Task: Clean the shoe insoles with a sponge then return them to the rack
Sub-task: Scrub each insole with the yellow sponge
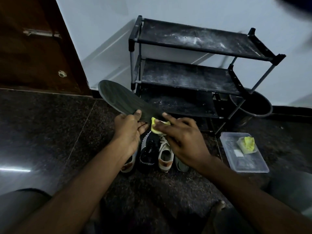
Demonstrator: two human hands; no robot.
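My left hand (pixel 129 130) grips a dark ribbed insole (pixel 121 98) by its near end, thumb on top, holding it up in front of the rack. My right hand (pixel 180 137) holds a yellow sponge (pixel 156 126) against the insole's near end. The black three-shelf shoe rack (pixel 194 76) stands against the wall, its shelves dusty and bare. Several shoes (pixel 154 152) stand on the floor under my hands, partly hidden by them.
A clear plastic container (pixel 243 152) with a second yellow sponge (pixel 247 143) lies on the floor at right. A dark round bucket (pixel 253 105) stands beside the rack. A brown wooden door (pixel 33 48) is at left. The floor is dark polished stone.
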